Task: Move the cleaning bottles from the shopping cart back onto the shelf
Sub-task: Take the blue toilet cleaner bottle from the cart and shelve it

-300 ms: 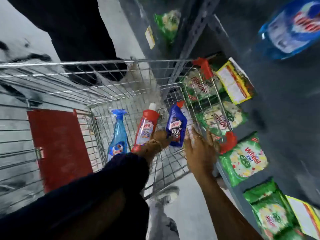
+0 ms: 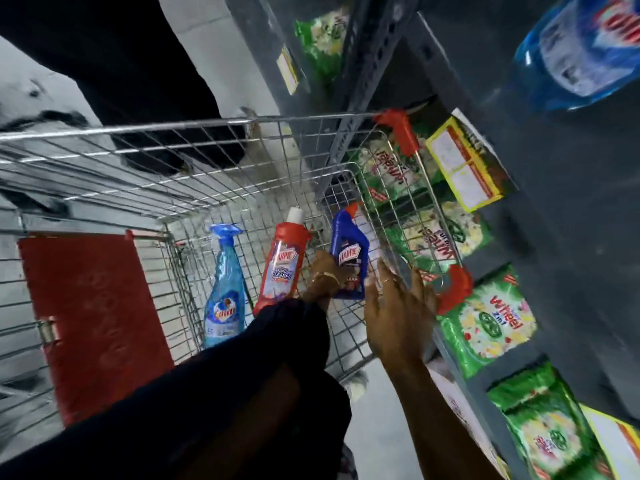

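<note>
- Lying in the cart (image 2: 242,157): three bottles, side by side on the wire floor, necks pointing away.
- Closing left hand (image 2: 323,277) fingers around the lower body of the blue bottle (image 2: 349,252); reading "Harpic" on its label.
- Hovering just beside it, right hand (image 2: 394,306), fingers spread and holding nothing.
- Reading "Harpic" and "cleaner" on the red bottle (image 2: 285,261); spray bottle (image 2: 223,289) label too blurred to read.
- Judging all three as stiff plastic, liquid-heavy, smooth and likely slippery; gripping at the waist or angled neck looking safest.
- Waiting at right, the shelf (image 2: 571,209), stocked with green "Wheel" packs (image 2: 488,320).
</note>
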`<move>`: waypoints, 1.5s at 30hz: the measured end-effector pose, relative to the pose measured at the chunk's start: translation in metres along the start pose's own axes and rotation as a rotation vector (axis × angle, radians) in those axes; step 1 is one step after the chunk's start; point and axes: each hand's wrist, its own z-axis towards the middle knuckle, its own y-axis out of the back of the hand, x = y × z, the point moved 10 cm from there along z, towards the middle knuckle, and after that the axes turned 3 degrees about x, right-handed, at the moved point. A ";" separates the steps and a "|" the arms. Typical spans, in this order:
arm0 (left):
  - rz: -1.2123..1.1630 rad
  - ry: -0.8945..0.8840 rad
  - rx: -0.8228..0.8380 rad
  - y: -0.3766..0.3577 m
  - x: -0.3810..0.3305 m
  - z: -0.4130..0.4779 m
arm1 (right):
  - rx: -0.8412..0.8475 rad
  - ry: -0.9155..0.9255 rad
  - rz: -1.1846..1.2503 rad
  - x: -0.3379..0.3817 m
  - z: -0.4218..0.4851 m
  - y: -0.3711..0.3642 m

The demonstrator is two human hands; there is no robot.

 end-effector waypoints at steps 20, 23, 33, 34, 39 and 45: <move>0.050 -0.529 0.395 0.045 -0.190 -0.289 | 0.184 -0.077 1.678 -0.025 -0.097 0.095; 0.055 -0.591 0.513 0.013 -0.201 -0.337 | 0.068 -0.064 1.654 -0.058 -0.135 0.124; 0.113 -0.619 0.669 -0.102 -0.178 -0.400 | -0.222 -0.221 1.658 -0.166 -0.241 0.144; 0.126 -0.629 0.687 -0.113 -0.178 -0.407 | -0.242 -0.211 1.659 -0.174 -0.250 0.146; 0.214 -0.772 0.809 -0.174 -0.188 -0.451 | -0.450 -0.197 1.707 -0.227 -0.300 0.160; 0.369 -0.980 1.091 -0.309 -0.205 -0.506 | -0.836 -0.125 1.635 -0.331 -0.357 0.195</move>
